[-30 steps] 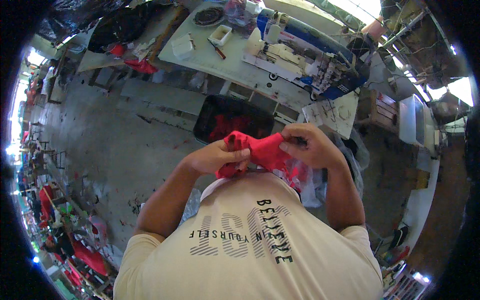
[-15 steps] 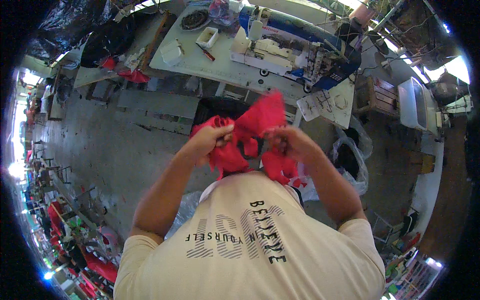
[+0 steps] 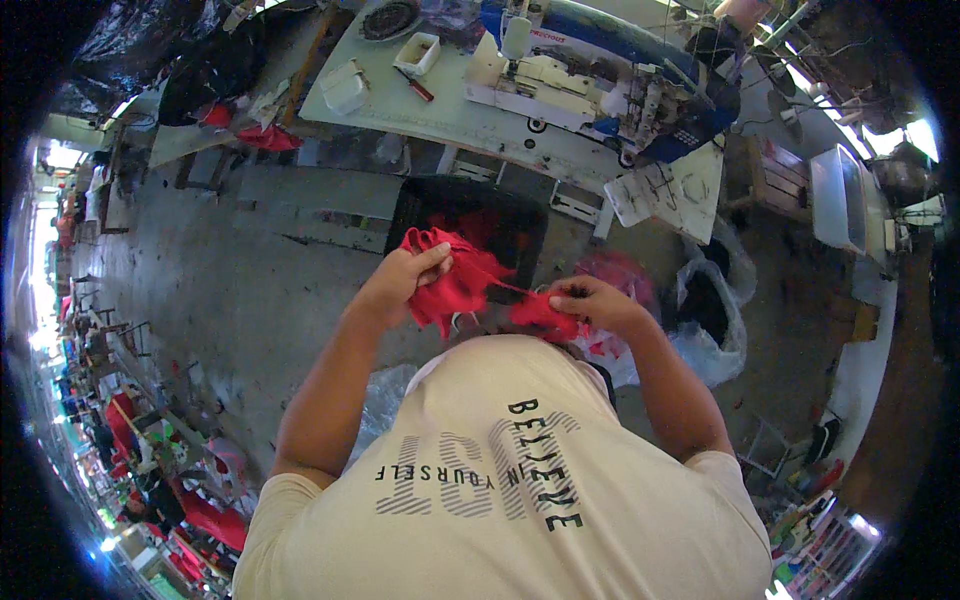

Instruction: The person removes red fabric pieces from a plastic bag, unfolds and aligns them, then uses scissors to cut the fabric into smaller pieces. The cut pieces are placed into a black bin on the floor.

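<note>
Red cloth pieces (image 3: 455, 287) hang in a crumpled bunch from my left hand (image 3: 408, 278), whose fingers are closed on their upper left edge. Opposite it, my right hand (image 3: 598, 302) pinches a smaller part of red cloth (image 3: 540, 314) between thumb and fingers. A thin red strip stretches from the bunch toward the right hand; whether both parts are one piece I cannot tell. Just beyond the hands sits a black crate (image 3: 408, 215) with more red cloth inside, its near side partly covered by the bunch.
A table (image 3: 450, 130) with a blue and white sewing machine (image 3: 600, 85) stands ahead. On it lie a white tub (image 3: 417, 54), a red-handled tool (image 3: 415, 84) and a clear box (image 3: 346, 90). Plastic bags (image 3: 715, 340) rest on the floor at right, near a wooden crate (image 3: 785, 180).
The raised red flap between my hands has come down, leaving a thin stretched strip. My right hand has moved slightly right and lower. More of the black crate shows.
</note>
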Available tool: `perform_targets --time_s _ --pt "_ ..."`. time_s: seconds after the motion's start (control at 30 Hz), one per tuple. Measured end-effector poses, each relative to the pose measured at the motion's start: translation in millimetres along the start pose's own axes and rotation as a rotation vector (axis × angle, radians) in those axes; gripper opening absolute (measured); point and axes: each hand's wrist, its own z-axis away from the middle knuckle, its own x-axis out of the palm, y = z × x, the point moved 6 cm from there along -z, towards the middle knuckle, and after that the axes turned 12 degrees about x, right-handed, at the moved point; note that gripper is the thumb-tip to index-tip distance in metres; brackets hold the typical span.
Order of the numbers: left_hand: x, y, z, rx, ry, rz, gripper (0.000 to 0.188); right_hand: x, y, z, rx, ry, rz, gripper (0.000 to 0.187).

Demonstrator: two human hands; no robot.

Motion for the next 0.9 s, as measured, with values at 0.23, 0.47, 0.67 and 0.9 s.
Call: perform_targets --time_s 0.23,0.47,0.67,0.9 --pt "30 -5 10 0.082 -0.032 0.021 0.02 36 -114 55 -0.123 -0.131 -0.707 0.025" --pt "52 -52 10 -0.041 -0.076 0.561 0.035 74 -96 36 -0.049 0.021 -0.268 0.03" --pt "65 -27 16 0.005 -0.122 0.831 0.039 89 -101 40 -0.146 0.217 0.382 0.032" --pt "43 -2 10 0.465 0.029 0.244 0.036 70 -100 36 -0.095 0.088 0.448 0.045"
